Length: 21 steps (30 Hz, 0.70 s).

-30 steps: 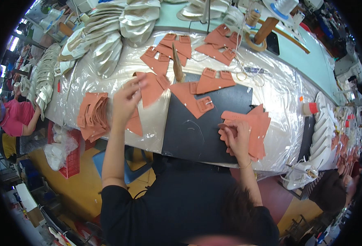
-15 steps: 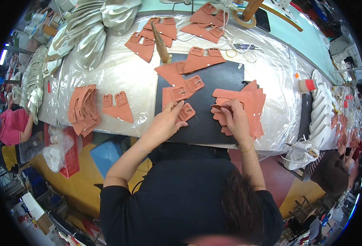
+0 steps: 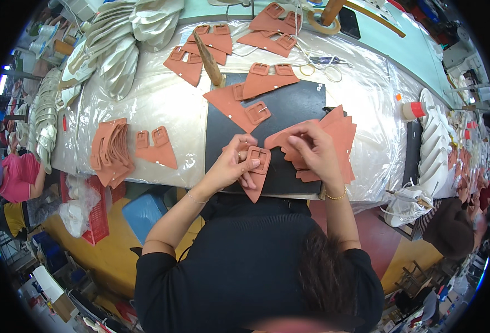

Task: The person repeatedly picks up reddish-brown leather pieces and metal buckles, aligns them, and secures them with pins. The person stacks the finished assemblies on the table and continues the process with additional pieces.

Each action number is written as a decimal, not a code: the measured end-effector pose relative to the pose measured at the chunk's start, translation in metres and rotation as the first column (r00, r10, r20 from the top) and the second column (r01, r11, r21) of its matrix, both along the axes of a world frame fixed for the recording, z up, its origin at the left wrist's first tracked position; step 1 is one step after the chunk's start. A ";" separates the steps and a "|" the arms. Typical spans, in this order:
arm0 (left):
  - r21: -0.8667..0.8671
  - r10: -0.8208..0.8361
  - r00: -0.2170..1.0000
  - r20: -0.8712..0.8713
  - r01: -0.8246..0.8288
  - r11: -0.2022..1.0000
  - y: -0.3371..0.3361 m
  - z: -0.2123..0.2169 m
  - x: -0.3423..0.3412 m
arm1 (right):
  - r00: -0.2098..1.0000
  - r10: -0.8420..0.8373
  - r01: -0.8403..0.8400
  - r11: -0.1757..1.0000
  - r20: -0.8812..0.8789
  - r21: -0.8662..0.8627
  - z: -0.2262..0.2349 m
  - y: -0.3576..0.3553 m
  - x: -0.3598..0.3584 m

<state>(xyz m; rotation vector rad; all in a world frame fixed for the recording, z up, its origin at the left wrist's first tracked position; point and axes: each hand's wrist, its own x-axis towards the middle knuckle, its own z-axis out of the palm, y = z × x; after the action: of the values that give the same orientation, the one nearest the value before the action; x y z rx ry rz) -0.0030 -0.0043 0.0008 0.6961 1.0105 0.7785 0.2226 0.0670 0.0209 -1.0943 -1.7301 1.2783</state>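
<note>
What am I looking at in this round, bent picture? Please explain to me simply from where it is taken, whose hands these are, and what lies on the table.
There is no machine here. A person wears a wide-angle camera on the head, looking down, so the view bends at its edges and the person's own arms enter from below.

The left hand and the right hand meet over a black mat on a table covered with clear plastic sheet. Together they hold a terracotta leather piece with a buckle; the fingers of the left hand pinch near the buckle.

Under the right hand lies a fanned stack of plain pieces. More buckled pieces lie farther up the mat, another stack sits at the left, and pale shoe parts fill the far left corner. Another person in a pink top is at the left edge.
</note>
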 end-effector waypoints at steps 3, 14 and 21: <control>0.042 -0.027 0.996 0.080 0.024 0.999 0.000 0.012 -0.004 | 0.994 0.114 -0.112 0.986 0.007 -0.126 0.006 0.001 -0.007; 0.058 -0.254 0.966 -0.039 0.256 0.965 0.015 0.038 -0.012 | 0.967 0.216 -0.252 0.881 -0.132 -0.401 0.010 0.013 0.000; 0.095 -0.339 0.931 -0.139 0.353 0.931 0.017 0.043 -0.009 | 0.835 0.451 -0.550 0.714 -0.316 -0.434 0.011 0.003 -0.009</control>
<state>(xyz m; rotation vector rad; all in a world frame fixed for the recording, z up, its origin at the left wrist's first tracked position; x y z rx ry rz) -0.0122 0.0125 0.0443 1.0041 0.9196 0.4929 0.2135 0.0697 0.0316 -0.7364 -1.6378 2.2150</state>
